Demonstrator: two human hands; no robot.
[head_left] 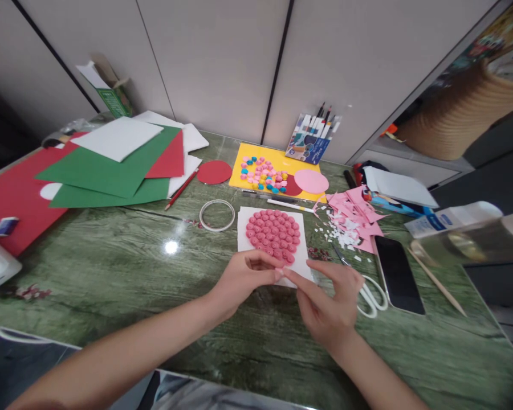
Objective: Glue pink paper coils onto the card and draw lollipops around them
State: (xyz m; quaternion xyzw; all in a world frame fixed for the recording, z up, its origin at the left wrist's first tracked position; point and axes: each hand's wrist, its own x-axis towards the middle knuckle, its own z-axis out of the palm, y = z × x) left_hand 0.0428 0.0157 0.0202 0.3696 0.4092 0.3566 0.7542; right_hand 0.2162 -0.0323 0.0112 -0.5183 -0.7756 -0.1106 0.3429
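Note:
A white square sheet (304, 228) lies on the table, bearing a round cluster of pink rolled-paper coils (273, 232) packed side by side. At its near edge, my left hand (248, 272) has thumb and index finger pinched together; whatever is between them is too small to make out. My right hand (331, 296) comes in from the right, its index fingertip meeting the left fingertips. Its other visible finger reaches over the sheet's right edge, apart from the index, and nothing shows in its grasp. White-handled scissors (374, 296) lie right beside this hand.
Yellow paper (243, 149) behind carries small coloured balls (263, 173) and paper circles. A tape roll (217, 215) sits left of the sheet. Pink scraps (353, 210), a phone (398, 274), a wooden stick (438, 282) and a bottle (465, 246) lie right. Coloured sheets (106, 165) spread left.

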